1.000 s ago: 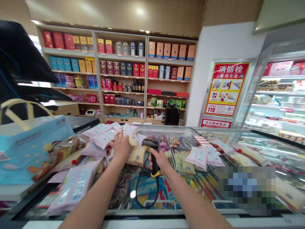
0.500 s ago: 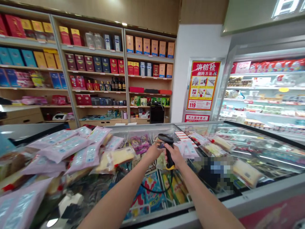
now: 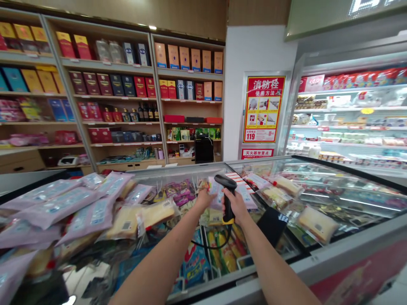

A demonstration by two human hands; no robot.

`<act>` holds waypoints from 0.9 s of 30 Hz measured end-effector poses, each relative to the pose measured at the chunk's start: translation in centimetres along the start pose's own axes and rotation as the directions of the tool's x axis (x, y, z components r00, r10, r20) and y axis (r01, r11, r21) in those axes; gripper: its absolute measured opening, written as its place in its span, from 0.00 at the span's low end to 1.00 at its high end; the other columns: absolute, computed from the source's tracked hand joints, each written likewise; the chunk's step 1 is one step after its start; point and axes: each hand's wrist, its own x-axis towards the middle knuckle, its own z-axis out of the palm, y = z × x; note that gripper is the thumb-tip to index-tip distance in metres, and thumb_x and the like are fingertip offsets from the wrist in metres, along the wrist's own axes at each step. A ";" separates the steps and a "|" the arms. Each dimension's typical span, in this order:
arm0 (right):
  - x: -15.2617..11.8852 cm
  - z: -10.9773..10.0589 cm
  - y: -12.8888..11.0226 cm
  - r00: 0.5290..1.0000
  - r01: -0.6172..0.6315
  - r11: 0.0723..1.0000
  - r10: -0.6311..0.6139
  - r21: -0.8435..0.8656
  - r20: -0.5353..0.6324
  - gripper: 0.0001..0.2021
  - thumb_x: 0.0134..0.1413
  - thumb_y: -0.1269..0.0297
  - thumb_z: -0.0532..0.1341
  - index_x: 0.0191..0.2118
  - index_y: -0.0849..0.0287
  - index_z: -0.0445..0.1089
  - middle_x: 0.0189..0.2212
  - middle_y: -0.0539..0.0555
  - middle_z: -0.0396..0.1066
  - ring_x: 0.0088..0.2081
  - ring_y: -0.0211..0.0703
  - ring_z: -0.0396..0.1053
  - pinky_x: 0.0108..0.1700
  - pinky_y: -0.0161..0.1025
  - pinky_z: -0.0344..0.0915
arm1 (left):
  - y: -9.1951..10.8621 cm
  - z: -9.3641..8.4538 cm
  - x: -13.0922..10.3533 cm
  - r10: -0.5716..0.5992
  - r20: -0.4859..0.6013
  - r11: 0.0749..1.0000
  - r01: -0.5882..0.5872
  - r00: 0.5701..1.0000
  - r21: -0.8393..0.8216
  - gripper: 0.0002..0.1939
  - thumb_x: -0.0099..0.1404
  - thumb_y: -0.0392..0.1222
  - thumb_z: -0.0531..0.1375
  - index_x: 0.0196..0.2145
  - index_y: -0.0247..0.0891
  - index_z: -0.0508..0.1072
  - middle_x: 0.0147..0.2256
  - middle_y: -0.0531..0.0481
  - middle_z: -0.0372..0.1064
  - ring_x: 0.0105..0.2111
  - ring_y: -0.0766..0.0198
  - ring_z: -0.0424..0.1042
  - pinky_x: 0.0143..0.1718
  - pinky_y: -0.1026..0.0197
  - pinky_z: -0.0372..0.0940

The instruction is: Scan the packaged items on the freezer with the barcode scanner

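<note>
My right hand (image 3: 237,205) is closed around the handle of a black barcode scanner (image 3: 226,183) with yellow trim, held upright above the glass-topped freezer. Its dark cable (image 3: 219,245) loops down to the left. Just left of the scanner, my left hand (image 3: 204,199) reaches forward, thumb apart from its fingers. It is over a clear package (image 3: 215,217) with a small label; whether it touches the package I cannot tell. Beyond both hands lie pale lavender packets (image 3: 243,195) and a red-and-white striped sheet (image 3: 237,178).
Lavender packets (image 3: 63,207) are heaped at left, beside clear-wrapped bread-like blocks (image 3: 157,214). A flat black object (image 3: 271,224) and another wrapped block (image 3: 318,222) lie at right. The freezer's front rim (image 3: 318,258) runs near my forearms. Boxed goods fill shelves (image 3: 119,98) behind.
My left hand has come away from the scanner, leaving a gap between them. The scanner stays in my right hand. The view has shifted right.
</note>
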 end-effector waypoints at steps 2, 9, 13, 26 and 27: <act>0.2 -0.1 0.1 1.000 -0.016 1.000 0.016 0.007 0.005 0.23 0.44 0.44 0.68 0.36 0.58 0.66 0.17 0.44 0.66 0.14 0.35 0.62 0.14 0.33 0.62 | -1.0 -1.3 0.6 -0.003 -0.120 0.985 -0.017 0.993 -0.169 0.13 0.57 0.37 0.62 0.41 0.35 0.74 0.34 0.43 0.77 0.34 0.56 0.76 0.36 0.57 0.70; -0.2 0.0 0.6 0.994 -0.099 0.989 0.104 -0.112 0.040 0.20 0.46 0.46 0.67 0.33 0.58 0.65 0.16 0.44 0.66 0.14 0.35 0.62 0.15 0.33 0.63 | -3.9 -4.9 2.1 -0.047 -0.345 0.964 -0.048 0.937 -0.263 0.10 0.58 0.37 0.58 0.38 0.34 0.73 0.36 0.46 0.77 0.36 0.61 0.75 0.40 0.62 0.68; -0.8 0.5 0.8 0.987 -0.121 0.978 0.137 -0.167 0.085 0.20 0.47 0.46 0.66 0.33 0.57 0.63 0.17 0.43 0.65 0.14 0.34 0.62 0.14 0.32 0.62 | -3.6 -5.5 1.7 -0.002 -0.370 0.980 -0.071 0.929 -0.185 0.07 0.56 0.38 0.59 0.34 0.35 0.73 0.33 0.48 0.76 0.36 0.59 0.74 0.41 0.60 0.67; -0.6 0.7 1.6 0.973 -0.163 0.954 0.198 -0.253 0.119 0.19 0.50 0.47 0.65 0.33 0.56 0.62 0.17 0.44 0.65 0.14 0.35 0.62 0.14 0.33 0.62 | -3.7 -5.1 1.6 0.041 -0.409 0.982 -0.111 0.912 -0.151 0.03 0.54 0.39 0.59 0.26 0.38 0.68 0.24 0.54 0.69 0.27 0.63 0.67 0.33 0.62 0.63; -0.6 0.7 1.5 0.972 -0.171 0.952 0.205 -0.253 0.118 0.18 0.50 0.48 0.65 0.33 0.56 0.62 0.17 0.44 0.65 0.14 0.35 0.63 0.14 0.33 0.63 | -3.7 -5.1 1.6 0.044 -0.408 0.983 -0.113 0.912 -0.147 0.03 0.54 0.40 0.59 0.26 0.38 0.68 0.24 0.53 0.69 0.27 0.63 0.67 0.33 0.61 0.63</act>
